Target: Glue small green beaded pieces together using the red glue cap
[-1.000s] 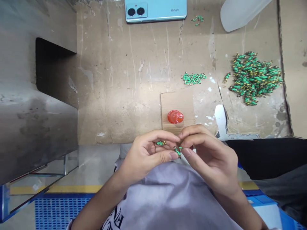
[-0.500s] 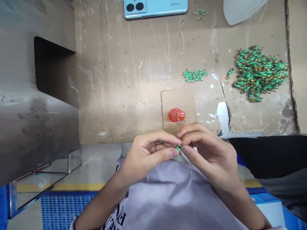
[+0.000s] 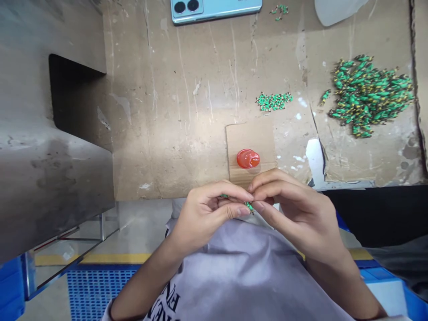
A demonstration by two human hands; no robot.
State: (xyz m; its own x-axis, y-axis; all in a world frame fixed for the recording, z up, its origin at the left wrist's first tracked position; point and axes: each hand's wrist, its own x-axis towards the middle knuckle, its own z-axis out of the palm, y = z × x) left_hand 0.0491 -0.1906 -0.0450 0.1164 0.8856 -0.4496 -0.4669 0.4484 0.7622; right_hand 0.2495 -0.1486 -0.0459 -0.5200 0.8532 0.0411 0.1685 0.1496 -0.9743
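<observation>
Fingertip to fingertip, my two hands meet just past the table's front edge, over my lap. Between the thumb and forefinger of my left hand [image 3: 214, 209] is a small green piece with dark ends [image 3: 249, 206]. More green shows under the curled fingers of that hand, mostly hidden. My right hand [image 3: 294, 209] pinches at the same piece with thumb and fingers; its exact hold is covered by the fingertips. Just beyond the hands, a small red glossy cup-like thing [image 3: 248, 158] rests on a cardboard square [image 3: 250, 133].
A large pile of green pieces [image 3: 371, 96] lies at right, with a smaller cluster [image 3: 274, 101] beyond the cardboard and a few pieces [image 3: 279, 11] farther back. A light-blue phone [image 3: 217, 10] lies at the far edge. A metal housing [image 3: 53, 174] stands at left.
The view has shifted slightly, so the things on the table appear a little displaced. Both hands keep nearly the same pinch on the green piece.
</observation>
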